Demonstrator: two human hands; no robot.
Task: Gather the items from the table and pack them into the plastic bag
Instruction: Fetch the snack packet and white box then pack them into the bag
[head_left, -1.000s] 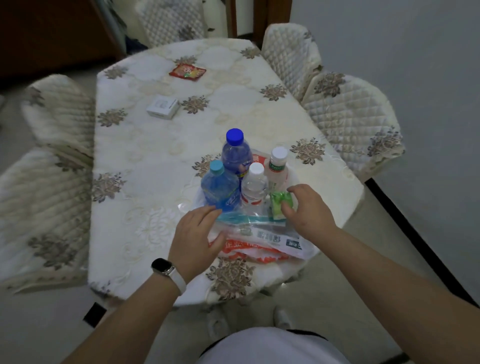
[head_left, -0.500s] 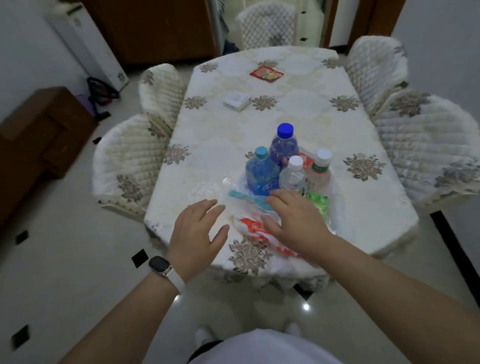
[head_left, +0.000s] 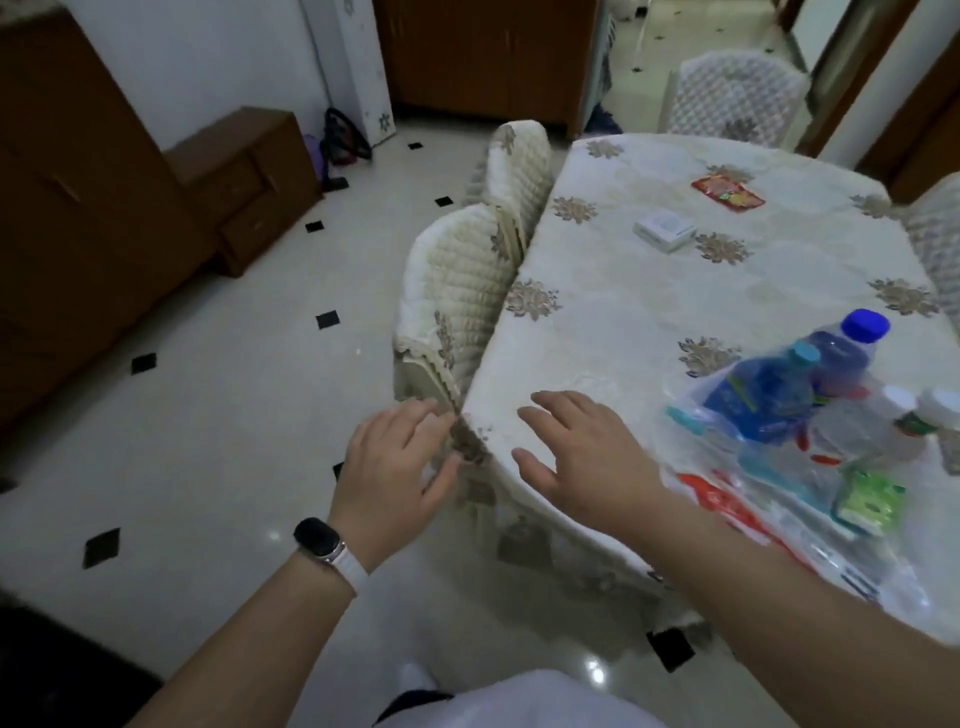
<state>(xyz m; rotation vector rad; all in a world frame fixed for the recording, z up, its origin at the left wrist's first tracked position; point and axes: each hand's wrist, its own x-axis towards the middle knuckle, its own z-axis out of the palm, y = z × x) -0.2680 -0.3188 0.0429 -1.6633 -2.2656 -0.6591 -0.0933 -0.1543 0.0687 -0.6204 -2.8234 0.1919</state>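
Bottles (head_left: 795, 384) in the plastic bag (head_left: 810, 499) on the table (head_left: 623, 322); box (head_left: 664, 231) farther back.

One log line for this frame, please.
left hand open; right hand open; bottles and plastic bag together; white box, red packet unpacked

cream floral tablecloth (head_left: 623, 332), blue-capped bottles (head_left: 810, 374), red packet (head_left: 727, 193), black-diamond floor tiles (head_left: 208, 415)

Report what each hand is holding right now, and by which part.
Nothing is held. The left hand and right hand are both open, fingers spread, by the table edge, clear of the plastic bag.
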